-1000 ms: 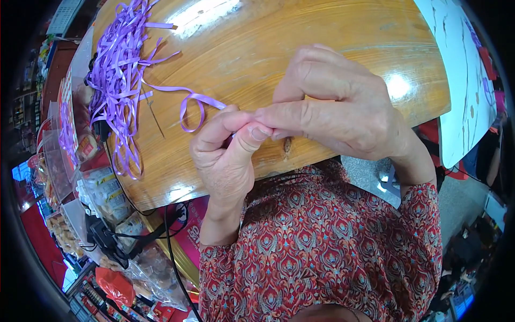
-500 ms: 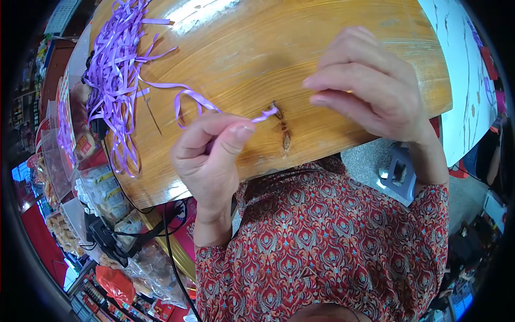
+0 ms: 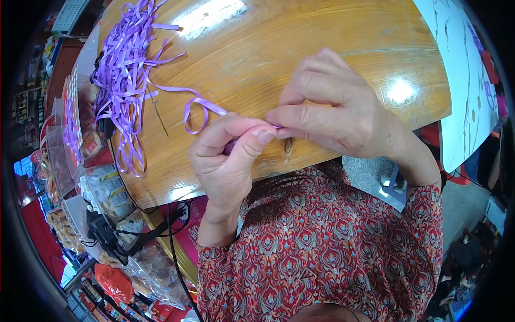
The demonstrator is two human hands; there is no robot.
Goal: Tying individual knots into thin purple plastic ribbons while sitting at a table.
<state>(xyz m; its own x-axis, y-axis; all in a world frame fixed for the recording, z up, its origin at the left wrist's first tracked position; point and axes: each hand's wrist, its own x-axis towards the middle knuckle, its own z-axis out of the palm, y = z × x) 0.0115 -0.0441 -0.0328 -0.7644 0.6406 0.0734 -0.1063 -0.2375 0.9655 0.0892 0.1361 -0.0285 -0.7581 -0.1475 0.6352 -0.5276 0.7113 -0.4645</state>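
A strip of purple ribbon point(image 3: 207, 103) runs from the tangled ribbon pile point(image 3: 124, 70) at the far left to my hands. My left hand point(image 3: 228, 155) pinches this strip between thumb and forefinger. From the right, my right hand point(image 3: 338, 110) meets it fingertip to fingertip, its thumb and forefinger closed on the ribbon's end. Only a sliver of purple shows between the fingertips; the rest of the end is hidden by them. Both hands are above the near part of the wooden table point(image 3: 365, 32).
A thin dark stick point(image 3: 159, 115) lies on the table beside the pile. Left of the table are packaged goods point(image 3: 110, 188), black cables point(image 3: 171, 236) and a red plastic bag point(image 3: 114, 283). A white marbled surface point(image 3: 466, 96) borders the right side.
My right hand has come left and down to my left hand and closed on the ribbon end. Before, it was apart from the ribbon. My left hand has shifted slightly right.
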